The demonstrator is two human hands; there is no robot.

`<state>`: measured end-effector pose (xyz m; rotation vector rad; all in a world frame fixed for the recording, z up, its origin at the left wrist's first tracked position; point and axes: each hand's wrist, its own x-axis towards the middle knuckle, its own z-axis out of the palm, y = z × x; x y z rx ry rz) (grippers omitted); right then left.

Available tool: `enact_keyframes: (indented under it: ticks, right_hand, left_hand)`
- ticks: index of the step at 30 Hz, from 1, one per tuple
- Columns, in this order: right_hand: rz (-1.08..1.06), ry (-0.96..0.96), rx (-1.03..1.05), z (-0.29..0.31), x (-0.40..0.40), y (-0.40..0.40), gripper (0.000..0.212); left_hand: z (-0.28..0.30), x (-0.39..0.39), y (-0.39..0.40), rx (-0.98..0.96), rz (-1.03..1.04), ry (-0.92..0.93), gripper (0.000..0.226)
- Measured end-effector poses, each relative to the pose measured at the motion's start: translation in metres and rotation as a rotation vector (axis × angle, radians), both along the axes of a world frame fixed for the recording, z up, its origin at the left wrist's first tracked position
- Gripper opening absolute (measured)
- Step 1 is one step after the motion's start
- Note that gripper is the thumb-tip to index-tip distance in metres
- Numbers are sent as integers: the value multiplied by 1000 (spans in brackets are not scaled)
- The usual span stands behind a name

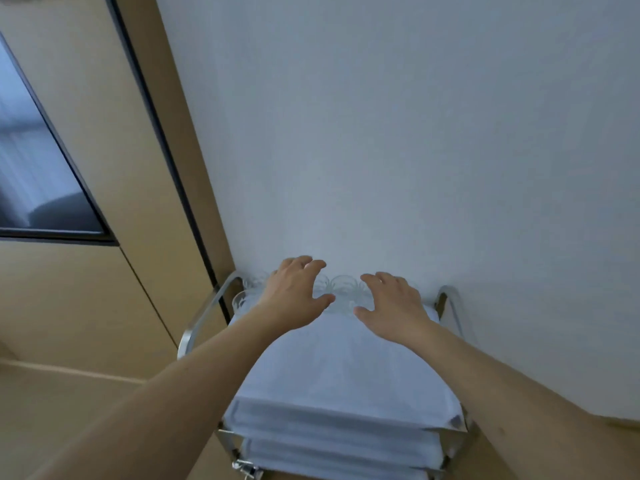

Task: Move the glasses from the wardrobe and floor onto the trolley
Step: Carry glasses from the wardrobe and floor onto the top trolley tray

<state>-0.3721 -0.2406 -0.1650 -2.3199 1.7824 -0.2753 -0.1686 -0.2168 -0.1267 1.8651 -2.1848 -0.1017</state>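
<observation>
Left hand (294, 292) and right hand (393, 306), fingers spread and holding nothing, hover over clear patterned glasses (343, 289) on the chrome trolley (204, 317) with white cloth (339, 368)

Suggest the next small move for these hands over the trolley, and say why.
Probably draw both hands back to fetch more. The left hand and right hand hover open, holding nothing, over glasses already standing at the far end of the trolley beside the wall.
</observation>
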Motion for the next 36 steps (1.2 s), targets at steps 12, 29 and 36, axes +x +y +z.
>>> enact_keyframes:
  ticks: [12,29,36]
  right_hand:
    - [-442,48,-133,59,-107,5,72]
    - [-1186,-1,-142,77,-232,196,72]
    - [-1346,20,-197,89,-301,278,66]
  left_hand:
    - [49,-138,-84,-97,-508,-1,69]
    - [61,-353,-5,-75,-1295,40,69]
    - [65,-448,67,-98,-1475,5,69]
